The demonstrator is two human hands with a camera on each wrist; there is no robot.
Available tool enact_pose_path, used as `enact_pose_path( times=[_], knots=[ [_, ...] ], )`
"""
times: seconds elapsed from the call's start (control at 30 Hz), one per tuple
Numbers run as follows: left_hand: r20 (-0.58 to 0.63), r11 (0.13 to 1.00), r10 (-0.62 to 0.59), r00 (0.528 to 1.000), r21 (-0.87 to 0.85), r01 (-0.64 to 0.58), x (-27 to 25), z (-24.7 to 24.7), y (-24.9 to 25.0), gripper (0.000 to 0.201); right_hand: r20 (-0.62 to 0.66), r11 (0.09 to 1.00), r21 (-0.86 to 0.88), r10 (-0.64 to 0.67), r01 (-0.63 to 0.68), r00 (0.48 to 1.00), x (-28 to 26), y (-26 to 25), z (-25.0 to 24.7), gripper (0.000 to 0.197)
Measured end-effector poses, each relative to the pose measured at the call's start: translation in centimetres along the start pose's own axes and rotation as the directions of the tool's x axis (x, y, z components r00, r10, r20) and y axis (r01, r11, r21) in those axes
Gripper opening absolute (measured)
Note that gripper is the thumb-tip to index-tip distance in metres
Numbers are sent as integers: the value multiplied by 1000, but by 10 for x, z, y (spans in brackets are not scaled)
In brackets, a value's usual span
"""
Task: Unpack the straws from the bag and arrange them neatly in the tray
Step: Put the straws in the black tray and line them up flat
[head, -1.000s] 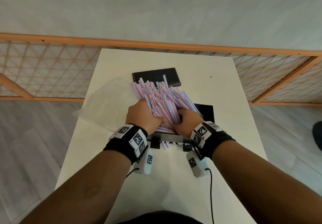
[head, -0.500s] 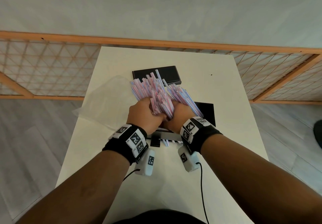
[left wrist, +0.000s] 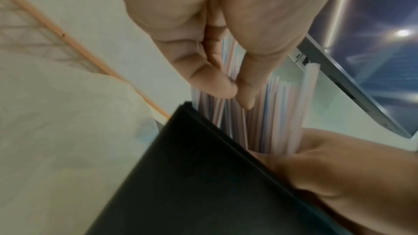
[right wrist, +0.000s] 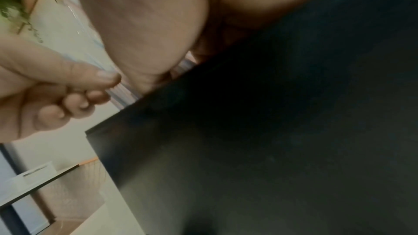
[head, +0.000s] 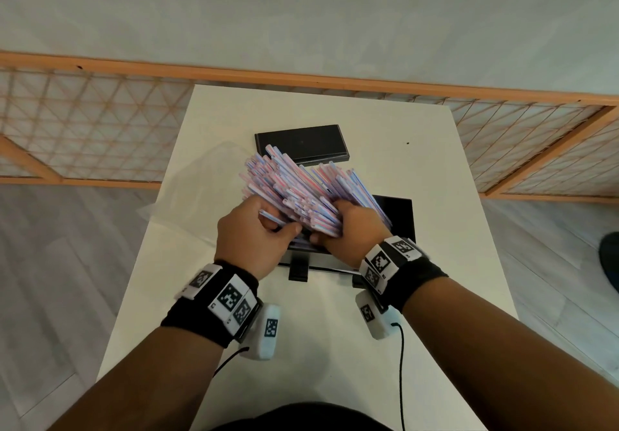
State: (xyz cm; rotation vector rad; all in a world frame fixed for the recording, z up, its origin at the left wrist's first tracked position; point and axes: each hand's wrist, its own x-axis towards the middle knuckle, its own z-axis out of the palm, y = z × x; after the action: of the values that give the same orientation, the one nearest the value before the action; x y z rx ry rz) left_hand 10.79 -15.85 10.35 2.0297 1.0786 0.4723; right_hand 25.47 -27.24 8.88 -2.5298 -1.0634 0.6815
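A thick bundle of pink, blue and white striped straws (head: 301, 189) is held over the black tray (head: 397, 217) in the middle of the white table. My left hand (head: 264, 229) grips the bundle's near end from the left, and my right hand (head: 348, 226) grips it from the right. The far ends fan out up and to the left. In the left wrist view, my left hand (left wrist: 235, 88) curls round the straws (left wrist: 260, 122) above the tray's edge (left wrist: 181, 176). The right wrist view shows mostly the tray (right wrist: 271, 131) and my right hand's palm (right wrist: 153, 33).
A clear plastic bag (head: 187, 196) lies flat on the table to the left of the tray. A flat black lid (head: 301, 144) lies beyond the straws. The table (head: 335, 347) is narrow, with a wooden lattice rail (head: 83, 129) behind it and floor on both sides.
The straws lay spread in the tray under both hands. The hands drew together, gathered them into one bundle and raised its far ends, which now fan out to the left.
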Motion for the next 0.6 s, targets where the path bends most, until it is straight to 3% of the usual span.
enact_pose_path(
  times=[0.13,0.23,0.33,0.47,0.6],
  knots=[
    [14,999,-47,999,-26,48,6,-3,-7,25,-90,996,-84,6,-13,996,-11,10,-6,44],
    [67,997,-49,997,-63,53,5,0,-4,20,-149,988,-132,53,-73,987,-17,15,-13,41],
    [103,992,-37,994,-117,49,0,10,1,20,-165,992,-14,125,-129,978,-14,21,-16,41],
    [21,992,-59,998,-113,61,-3,21,4,34,-175,974,193,152,-117,973,-16,33,-12,31],
    [82,996,-12,997,-91,20,-11,21,9,38,-191,977,173,160,-127,968,-16,40,-14,25]
  ],
)
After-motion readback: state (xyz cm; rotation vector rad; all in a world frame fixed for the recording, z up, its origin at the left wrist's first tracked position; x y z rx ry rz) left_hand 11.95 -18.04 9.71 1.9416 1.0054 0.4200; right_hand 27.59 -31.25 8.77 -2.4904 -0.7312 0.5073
